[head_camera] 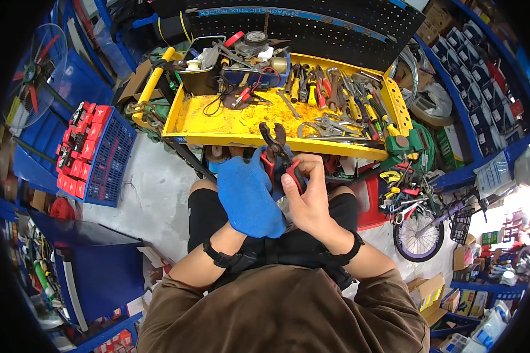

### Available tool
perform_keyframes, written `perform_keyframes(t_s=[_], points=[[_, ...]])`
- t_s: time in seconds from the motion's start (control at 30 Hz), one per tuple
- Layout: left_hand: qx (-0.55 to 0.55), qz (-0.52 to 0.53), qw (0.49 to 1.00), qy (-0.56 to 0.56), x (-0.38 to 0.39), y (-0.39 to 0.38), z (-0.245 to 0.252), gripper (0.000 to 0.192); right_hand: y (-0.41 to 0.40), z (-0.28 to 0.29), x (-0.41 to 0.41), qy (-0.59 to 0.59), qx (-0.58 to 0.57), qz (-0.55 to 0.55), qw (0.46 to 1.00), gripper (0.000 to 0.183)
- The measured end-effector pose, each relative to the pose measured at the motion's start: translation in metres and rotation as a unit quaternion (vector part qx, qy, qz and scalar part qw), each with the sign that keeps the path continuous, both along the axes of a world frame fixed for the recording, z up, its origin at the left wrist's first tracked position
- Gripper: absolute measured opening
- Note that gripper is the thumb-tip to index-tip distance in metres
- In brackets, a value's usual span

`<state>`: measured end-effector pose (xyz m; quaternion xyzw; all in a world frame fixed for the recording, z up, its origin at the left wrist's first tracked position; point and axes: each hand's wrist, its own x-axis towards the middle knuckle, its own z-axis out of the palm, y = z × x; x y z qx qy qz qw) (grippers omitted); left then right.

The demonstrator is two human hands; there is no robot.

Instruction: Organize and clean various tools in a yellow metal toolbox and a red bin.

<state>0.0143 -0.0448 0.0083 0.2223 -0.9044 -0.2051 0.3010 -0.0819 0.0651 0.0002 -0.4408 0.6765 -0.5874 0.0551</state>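
Observation:
Between my two hands is a pair of red-handled cable cutters, jaws pointing up and parted. My left hand is covered by a blue work glove or cloth, which wraps the left handle side of the tool. My bare right hand grips the right handle, with the thumb lying along it. The lower ends of the handles are partly hidden by my fingers and the blue fabric. Both hands are above my lap, just in front of the near edge of a yellow tool tray.
Pliers, wrenches and yellow-handled screwdrivers crowd the tray's right side. A blue bin of parts stands at its back left. A green bench vise sits at the right corner. Leftward, a blue crate holds red boxes.

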Motion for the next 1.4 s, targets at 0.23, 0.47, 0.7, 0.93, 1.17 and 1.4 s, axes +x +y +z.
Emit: perform_keyframes(t_s=[0.23, 0.47, 0.7, 0.93, 1.17, 1.4], points=[[0.222, -0.086, 0.969, 0.067, 0.009, 0.024, -0.059, 0.036, -0.007, -0.014, 0.018, 0.167, 0.001, -0.034, 0.985, 0.027], [0.408, -0.102, 0.882, 0.212, 0.005, 0.028, -0.098, 0.040, -0.010, -0.024, 0.021, 0.196, -0.005, -0.044, 0.980, 0.029], [0.628, -0.346, 0.619, 0.321, 0.009, 0.007, -0.092, 0.048, -0.005, -0.024, 0.027, 0.164, 0.021, 0.001, 0.986, 0.023], [0.768, -0.310, 0.406, 0.386, 0.011, 0.007, -0.103, 0.053, -0.007, -0.029, 0.031, 0.170, -0.027, 0.007, 0.985, 0.021], [0.748, -0.196, 0.577, 0.264, -0.002, 0.002, -0.064, 0.060, -0.004, -0.032, 0.030, 0.108, 0.003, -0.020, 0.994, 0.041], [0.771, -0.135, 0.566, 0.259, -0.002, -0.007, -0.028, 0.046, 0.018, -0.021, -0.023, -0.102, -0.021, -0.009, 0.995, 0.032]])
